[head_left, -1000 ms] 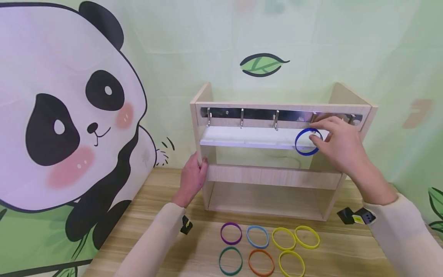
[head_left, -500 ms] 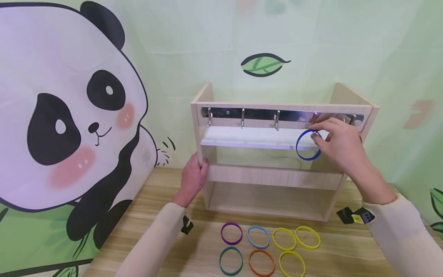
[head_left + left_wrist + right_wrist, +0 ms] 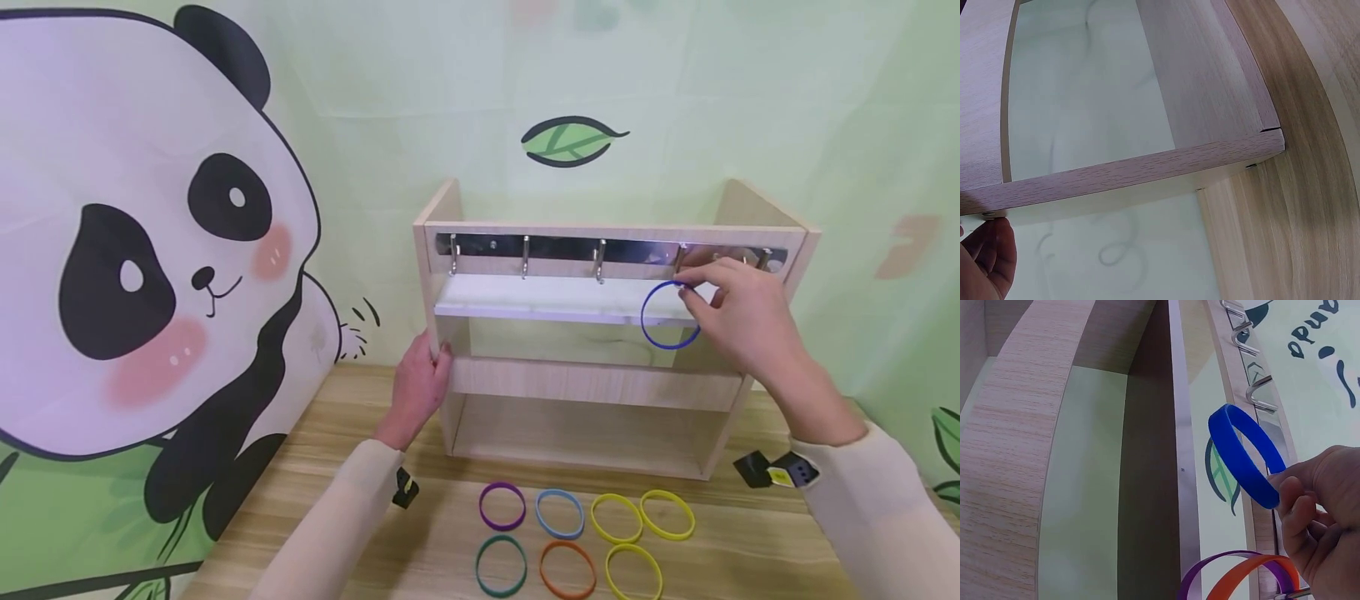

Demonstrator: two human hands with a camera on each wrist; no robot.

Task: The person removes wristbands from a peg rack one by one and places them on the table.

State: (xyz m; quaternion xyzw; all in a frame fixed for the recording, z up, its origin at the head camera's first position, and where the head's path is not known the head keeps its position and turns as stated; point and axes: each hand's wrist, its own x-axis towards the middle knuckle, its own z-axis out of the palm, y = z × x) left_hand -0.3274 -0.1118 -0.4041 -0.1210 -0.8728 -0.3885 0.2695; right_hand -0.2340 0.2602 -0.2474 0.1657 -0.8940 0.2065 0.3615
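Observation:
My right hand (image 3: 750, 321) pinches a blue silicone wristband (image 3: 1235, 447) between thumb and fingertips. The band's upper edge is right by the fourth metal hook (image 3: 681, 255) from the left, partly hidden by the fingers. In the right wrist view, an orange wristband (image 3: 1232, 578) and a purple wristband (image 3: 1192, 579) hang on a hook beyond the hand; the hand hides them in the head view. My left hand (image 3: 417, 383) grips the left side panel of the small wooden shelf (image 3: 592, 380), thumb on the front edge.
On the wooden table (image 3: 360, 533), in front of the shelf, lie a purple band (image 3: 501, 528), a light blue band (image 3: 561, 536), a teal band (image 3: 501, 594), an orange band (image 3: 567, 596) and several yellow bands. A panda-printed cloth (image 3: 360, 167) stands behind.
The blue wristband has dropped slightly, and the right fingers have shifted a little on its upper edge. My left hand keeps the same grip on the shelf.

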